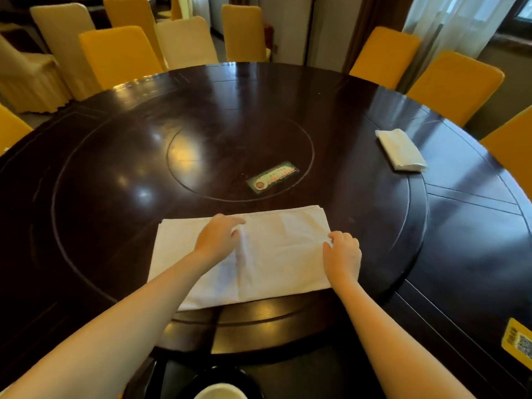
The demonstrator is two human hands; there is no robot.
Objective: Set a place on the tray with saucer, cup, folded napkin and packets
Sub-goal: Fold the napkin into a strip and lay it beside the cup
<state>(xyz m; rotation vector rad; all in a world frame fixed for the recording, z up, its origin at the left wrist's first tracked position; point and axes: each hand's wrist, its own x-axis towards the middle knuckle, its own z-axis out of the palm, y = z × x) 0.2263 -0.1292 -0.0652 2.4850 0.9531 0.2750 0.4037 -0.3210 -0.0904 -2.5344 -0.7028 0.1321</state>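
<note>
We have both hands on the white napkin (pixel 276 254), which lies flat in a wide rectangle on the dark round worktop (pixel 115 174), close to its near edge. Our left hand (pixel 217 236) rests palm-down near the middle of the cloth, its fingers (pixel 233 221) spread loosely and pressing the fabric, with a small ridge of cloth bunched just beside their tips. Our right hand (pixel 342 253) sits at the napkin's right edge, its fingers (pixel 335 237) curled narrow and pinching the cloth's far right corner area. Most of the napkin stretches between the two sets of fingers; the rest runs out to the left of the left fingers.

Beyond our fingers, toward the worktop's centre, a small green card (pixel 272 176) lies inside an inlaid ring. Well off to the right of the right fingers, a second folded white cloth (pixel 401 151) lies on the worktop. Behind our wrists, at the bottom of the view, a dark saucer (pixel 198 383) carries a white cup (pixel 220 392), only partly in view. Yellow and cream covered chairs (pixel 119 54) ring the far side.
</note>
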